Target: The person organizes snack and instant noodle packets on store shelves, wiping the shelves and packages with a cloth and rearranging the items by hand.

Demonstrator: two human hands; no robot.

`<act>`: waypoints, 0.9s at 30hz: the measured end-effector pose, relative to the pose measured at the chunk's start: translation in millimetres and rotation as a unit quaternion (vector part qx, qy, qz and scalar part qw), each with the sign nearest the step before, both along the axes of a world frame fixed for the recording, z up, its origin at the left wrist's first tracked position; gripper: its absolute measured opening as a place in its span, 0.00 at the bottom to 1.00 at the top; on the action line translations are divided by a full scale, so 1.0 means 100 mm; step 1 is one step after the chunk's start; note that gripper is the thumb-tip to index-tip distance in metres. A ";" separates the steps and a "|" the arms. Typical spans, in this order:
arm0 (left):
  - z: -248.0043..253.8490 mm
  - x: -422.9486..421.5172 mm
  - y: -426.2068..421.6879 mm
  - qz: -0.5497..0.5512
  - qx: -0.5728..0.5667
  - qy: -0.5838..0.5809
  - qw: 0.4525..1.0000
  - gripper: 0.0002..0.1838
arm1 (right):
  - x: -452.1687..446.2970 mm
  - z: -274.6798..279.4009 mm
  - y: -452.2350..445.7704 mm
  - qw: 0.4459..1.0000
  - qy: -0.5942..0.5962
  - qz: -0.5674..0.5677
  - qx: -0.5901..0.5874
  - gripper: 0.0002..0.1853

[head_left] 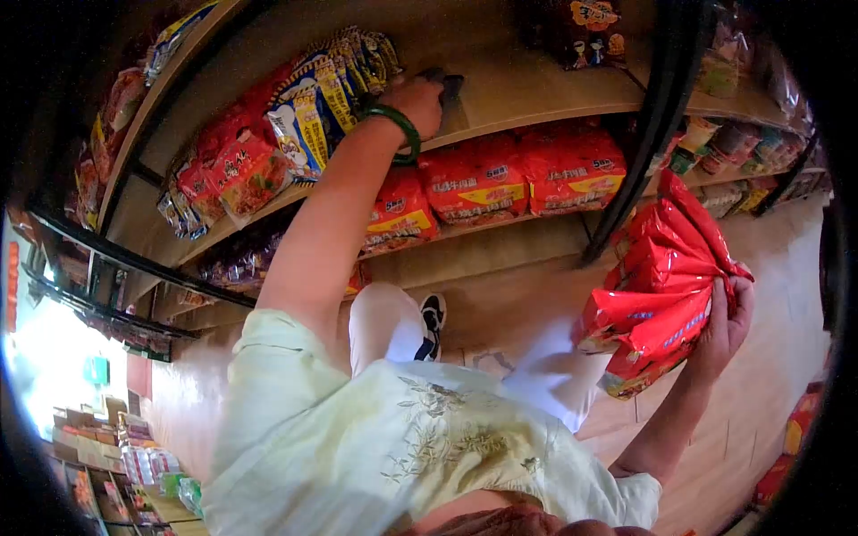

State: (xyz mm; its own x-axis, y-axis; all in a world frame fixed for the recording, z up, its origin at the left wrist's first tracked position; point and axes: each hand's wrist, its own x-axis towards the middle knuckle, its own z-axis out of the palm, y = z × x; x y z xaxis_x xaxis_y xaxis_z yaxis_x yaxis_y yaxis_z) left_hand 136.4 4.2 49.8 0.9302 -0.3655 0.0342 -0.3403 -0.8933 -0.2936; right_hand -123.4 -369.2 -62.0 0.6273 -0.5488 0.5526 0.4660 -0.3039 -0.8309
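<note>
My left hand, with a dark green bangle on its wrist, is on the upper shelf board beside a row of blue, white and yellow snack packets. Its fingers are closed around a small dark object, mostly hidden, whose kind I cannot make out. Out to the right, my right hand grips the gathered tops of several shiny red instant noodle packs, which hang off the shelf over the floor.
Red multipacks of instant noodles line the shelf below. Red noodle packets sit left of the snack packets. A black upright post divides the shelving, with cup noodles beyond it. Stacked goods stand at lower left.
</note>
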 end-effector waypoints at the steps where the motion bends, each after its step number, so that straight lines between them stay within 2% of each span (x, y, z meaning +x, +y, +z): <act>1: -0.04 0.16 -0.01 0.005 0.040 -0.033 0.999 0.22 | 0.01 -0.07 -0.05 0.999 0.024 0.010 0.031 0.03; 2: -0.05 0.35 -0.03 0.004 0.042 -0.031 0.999 0.22 | 0.03 -0.11 -0.06 0.999 0.025 0.010 0.034 0.03; 4: 0.06 0.51 -0.25 0.131 0.067 0.068 0.987 0.20 | 0.04 -0.15 -0.08 0.999 0.044 -0.007 0.018 0.04; 5: 0.06 0.68 -0.26 0.151 0.054 0.074 0.984 0.20 | 0.05 -0.15 -0.07 0.999 0.047 -0.012 0.018 0.04; 9: -0.05 1.30 -0.26 0.101 -0.043 -0.009 0.994 0.21 | 0.13 -0.12 -0.04 0.999 0.025 -0.036 -0.004 0.02; 12: -0.10 1.57 -0.48 0.072 -0.072 -0.050 0.994 0.21 | 0.14 -0.16 -0.07 0.996 0.073 -0.048 -0.036 0.03; 14: -0.15 1.64 -0.73 0.059 -0.077 -0.066 0.993 0.22 | 0.16 -0.18 -0.12 0.998 0.056 -0.024 -0.024 0.03; 20: -0.10 1.36 -1.27 -0.002 -0.067 -0.045 0.997 0.23 | 0.16 -0.07 -0.03 0.997 0.067 -0.030 -0.002 0.02; 23: -0.03 1.11 -1.35 -0.038 -0.055 0.032 0.997 0.24 | 0.15 -0.04 0.00 0.998 0.052 -0.029 -0.025 0.03; 27: -0.01 0.62 -1.22 -0.067 -0.008 0.025 0.997 0.24 | 0.12 -0.01 0.07 0.998 0.031 -0.021 -0.043 0.02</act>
